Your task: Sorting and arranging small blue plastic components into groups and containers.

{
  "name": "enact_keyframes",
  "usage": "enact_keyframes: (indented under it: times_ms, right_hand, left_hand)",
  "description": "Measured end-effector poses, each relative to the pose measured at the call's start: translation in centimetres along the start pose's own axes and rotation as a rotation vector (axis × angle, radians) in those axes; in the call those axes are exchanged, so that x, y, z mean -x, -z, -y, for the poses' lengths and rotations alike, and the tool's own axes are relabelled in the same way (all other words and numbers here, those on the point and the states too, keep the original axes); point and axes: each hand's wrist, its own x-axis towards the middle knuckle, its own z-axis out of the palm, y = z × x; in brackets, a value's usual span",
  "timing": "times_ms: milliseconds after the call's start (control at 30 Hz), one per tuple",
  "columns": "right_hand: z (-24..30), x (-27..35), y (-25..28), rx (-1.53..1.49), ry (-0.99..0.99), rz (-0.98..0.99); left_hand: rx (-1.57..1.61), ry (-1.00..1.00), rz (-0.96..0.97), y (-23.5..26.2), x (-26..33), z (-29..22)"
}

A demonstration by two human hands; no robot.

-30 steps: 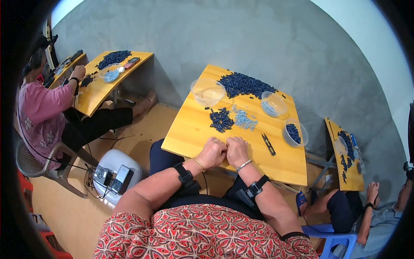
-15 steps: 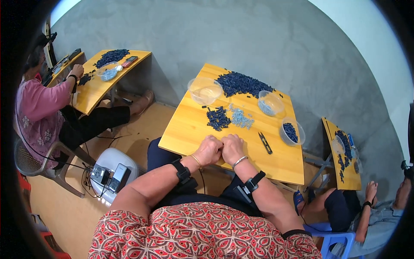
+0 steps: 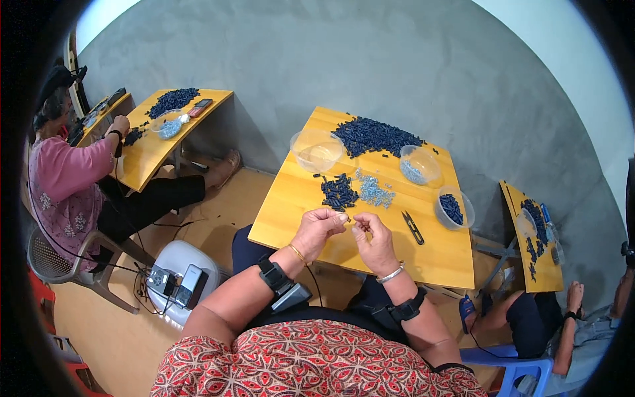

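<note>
My left hand point(image 3: 317, 233) is closed in a pinch over the near edge of the yellow table point(image 3: 291, 221), with a small dark piece point(image 3: 348, 220) at its fingertips. Just to the right, my right hand point(image 3: 377, 248) also has thumb and finger pressed together; anything between them is too small to make out. Beyond my hands lie a small heap of dark blue tubular pieces point(image 3: 339, 192) and a scatter of tiny light blue pieces point(image 3: 377, 193). Black thread snips point(image 3: 413, 228) rest to the right of my right hand.
A large dark blue heap point(image 3: 377, 135) covers the table's far side. Around it stand a clear bowl point(image 3: 317, 151), a bowl with light blue pieces point(image 3: 420, 164) and a bowl of dark pieces point(image 3: 454, 208). Other people sit at tables left and right. A white stool point(image 3: 192, 255) holds devices and cables.
My hands, together half a second ago, are now slightly apart, the right one turned more upright. A dark piece shows at my left fingertips. The whole view has shifted slightly.
</note>
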Motion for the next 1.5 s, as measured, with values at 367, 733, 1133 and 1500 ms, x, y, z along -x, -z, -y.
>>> enact_keyframes:
  times_ms: [367, 733, 1133, 1500]
  right_hand:
    - [0.4, 0.5, 1.2, -0.019, 0.081, -0.017]
    - [0.9, 1.6, 1.7, -0.218, 0.003, -0.036]
    - [-8.1, -4.3, 16.3, 0.991, 0.071, -0.325]
    - [-9.3, -5.4, -0.4, 0.48, 0.008, 0.285]
  left_hand:
    - [0.03, -0.015, 0.177, -1.8, 2.3, -1.5]
    - [-0.002, -0.026, 0.275, -2.3, 2.6, -1.2]
    - [-0.093, 0.001, -0.075, 3.3, 1.0, 0.2]
    - [-0.137, -0.067, -0.086, 4.5, 0.9, 0.6]
